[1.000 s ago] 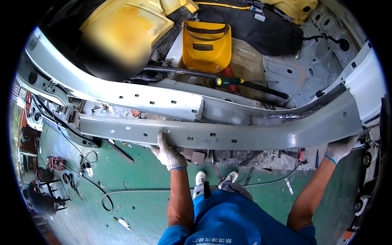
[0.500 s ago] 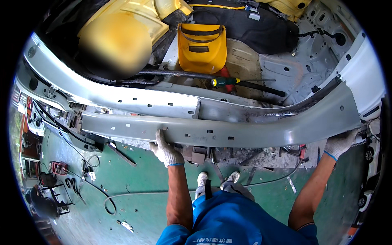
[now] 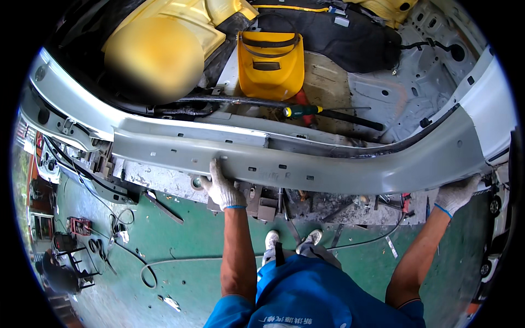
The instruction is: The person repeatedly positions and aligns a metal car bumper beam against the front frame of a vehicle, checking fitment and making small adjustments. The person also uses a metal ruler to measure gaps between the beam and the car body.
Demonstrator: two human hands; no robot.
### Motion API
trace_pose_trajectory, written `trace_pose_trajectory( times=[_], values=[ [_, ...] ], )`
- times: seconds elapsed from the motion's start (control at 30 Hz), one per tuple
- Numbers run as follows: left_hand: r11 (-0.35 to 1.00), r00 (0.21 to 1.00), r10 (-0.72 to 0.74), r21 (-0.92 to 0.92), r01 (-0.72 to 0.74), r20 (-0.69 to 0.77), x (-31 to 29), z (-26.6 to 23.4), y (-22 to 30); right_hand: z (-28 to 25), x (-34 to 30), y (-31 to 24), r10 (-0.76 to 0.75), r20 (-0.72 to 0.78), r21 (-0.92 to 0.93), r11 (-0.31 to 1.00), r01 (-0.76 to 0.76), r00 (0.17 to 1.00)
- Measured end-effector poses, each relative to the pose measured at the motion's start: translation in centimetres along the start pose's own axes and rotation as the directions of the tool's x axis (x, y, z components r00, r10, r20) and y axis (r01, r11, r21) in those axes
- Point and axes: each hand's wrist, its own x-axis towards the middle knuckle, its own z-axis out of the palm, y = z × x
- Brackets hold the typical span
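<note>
A long grey car sill panel (image 3: 350,172), curving up at its right end, lies along the door opening of a car body (image 3: 213,131). My left hand (image 3: 225,188), in a white knitted glove, grips the panel's lower edge left of its middle, one finger stretched up over the outer face. At the right end, my right hand (image 3: 458,192), gloved alike, holds the lower edge from beneath; its fingers are partly hidden. The panel's upper edge now overlaps the body's sill, and its left end covers part of that sill.
Inside the car stand a yellow welding mask (image 3: 270,68) and a screwdriver (image 3: 306,111) beside a dark bar. Below the panel, a cluttered ledge (image 3: 344,208) carries metal scraps and tools. A hose (image 3: 191,259) crosses the green floor. A stool (image 3: 76,268) stands at left.
The panel has moved up and inward against the car body, most at its left end. My left hand rose with it; my right hand stayed nearly in place.
</note>
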Motion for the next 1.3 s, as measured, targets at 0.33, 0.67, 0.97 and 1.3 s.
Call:
trace_pose_trajectory(
  times=[0.33,0.67,0.97,1.3],
  values=[
    [0.998,0.999,0.039,-0.049,-0.038,0.008,1.9,2.8,-1.8,0.0,-0.2,0.3,-0.042,0.012,-0.013,0.999,0.042,0.999],
    [0.998,0.997,-0.069,0.002,0.069,0.026,1.0,2.9,-0.5,-1.2,0.9,0.8,-0.12,0.019,-0.013,0.993,0.12,0.993],
    [0.992,0.993,-0.115,0.064,0.113,0.021,-1.0,-1.0,1.7,-0.6,-1.1,-0.6,-0.082,0.017,-0.032,0.996,0.082,0.997],
    [0.991,0.993,-0.109,0.077,0.112,-0.045,-4.5,-6.7,0.6,-1.4,-3.1,-2.2,0.026,-0.062,-0.055,0.998,-0.03,0.998]
  ],
)
